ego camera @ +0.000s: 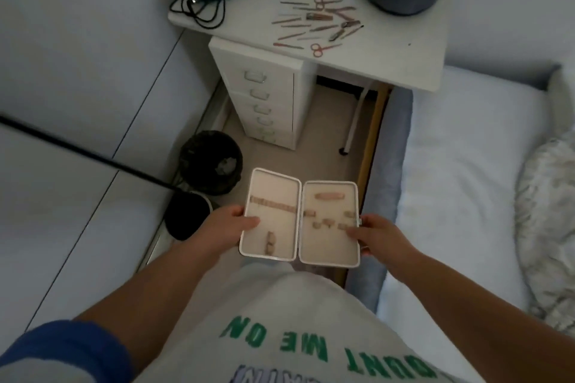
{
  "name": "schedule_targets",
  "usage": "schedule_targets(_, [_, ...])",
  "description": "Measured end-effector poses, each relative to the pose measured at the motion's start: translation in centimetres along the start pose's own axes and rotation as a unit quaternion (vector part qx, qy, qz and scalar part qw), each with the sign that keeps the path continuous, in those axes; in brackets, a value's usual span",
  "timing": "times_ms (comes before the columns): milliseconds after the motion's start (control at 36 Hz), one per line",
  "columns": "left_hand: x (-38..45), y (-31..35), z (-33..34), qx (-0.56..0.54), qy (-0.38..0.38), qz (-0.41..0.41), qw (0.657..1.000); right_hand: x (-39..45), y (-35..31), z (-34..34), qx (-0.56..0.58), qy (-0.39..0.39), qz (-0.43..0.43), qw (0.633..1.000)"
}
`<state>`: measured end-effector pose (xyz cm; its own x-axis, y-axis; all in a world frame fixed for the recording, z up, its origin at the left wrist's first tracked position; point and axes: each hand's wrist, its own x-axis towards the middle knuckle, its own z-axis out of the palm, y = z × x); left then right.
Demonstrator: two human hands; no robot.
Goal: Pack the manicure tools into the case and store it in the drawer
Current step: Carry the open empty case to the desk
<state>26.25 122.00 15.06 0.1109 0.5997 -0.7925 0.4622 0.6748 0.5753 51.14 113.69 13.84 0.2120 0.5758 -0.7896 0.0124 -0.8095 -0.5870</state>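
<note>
A white hard-shell manicure case point(300, 218) is held open flat like a book at six o'clock, its beige lining and elastic loops bare. Slim pink-and-metal manicure tools point(317, 20) lie scattered on the tabletop at twelve o'clock, above the white drawer unit point(264, 96).

Lighting: dim, cool, even; no lamp or window in view, source cannot be told. Shadows: soft; darkest under the desk point(404, 50) and around the bin point(211, 162). Glare: none; brightest area is the bed point(460, 165), pale, slightly washed. Sharpness: soft overall, compression smear; tools point(317, 19) read as thin blurred strokes, case point(298, 218) lining detail indistinct. Distortion: wide-angle bending of wall lines and forearms toward the edges. Colour: bluish-grey cast.
</note>
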Motion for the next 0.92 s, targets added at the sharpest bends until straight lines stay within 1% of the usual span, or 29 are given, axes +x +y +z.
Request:
schedule_targets(167, [4.3, 3.1, -0.3, -0.062, 0.028, -0.031, 0.997, 6.6, -5.8, -0.8, -0.103, -0.034, -0.023, 0.994])
schedule_targets(278, [7.8, 6.2, -1.2, -0.082, 0.030, -0.049, 0.995, 9.4, -8.8, -0.5, -0.113, -0.009, -0.035, 0.993])
schedule_targets(361, [10.1, 9.5, -1.7, -0.090, 0.051, -0.031, 0.994, 11.0, -11.3, -0.9, -0.101, -0.001, -0.063, 0.993])
schedule_targets(444, [11.8, 12.6, -1.8, -0.125, 0.062, -0.025, 0.990, 13.1, -14.1, -1.9, -0.143, -0.009, -0.089, 0.986])
schedule_targets(528, [13.0, 15.0, -1.4, -0.154, 0.070, -0.014, 0.986, 15.8, -16.7, -3.2, -0.155, -0.016, -0.092, 0.984])
schedule_targets(583, [13.8, 15.9, -1.0, -0.173, 0.089, -0.007, 0.981, 17.8, -18.4, -4.1, -0.164, -0.037, -0.092, 0.981])
schedule_targets(667, [14.7, 16.2, 0.0, -0.227, 0.130, -0.021, 0.965, 20.7, -20.3, -4.8, -0.189, -0.099, -0.095, 0.972])
schedule_targets(722, [14.9, 15.8, 1.2, -0.260, 0.163, -0.038, 0.951, 22.3, -21.4, -5.2, -0.227, -0.141, -0.096, 0.959])
schedule_targets(833, [15.1, 14.6, 4.7, -0.319, 0.212, -0.075, 0.920, 25.1, -23.8, -6.1, -0.326, -0.209, -0.104, 0.916])
schedule_targets(917, [15.8, 13.5, 7.4, -0.397, 0.234, -0.095, 0.882, 26.7, -25.9, -6.7, -0.383, -0.239, -0.131, 0.883])
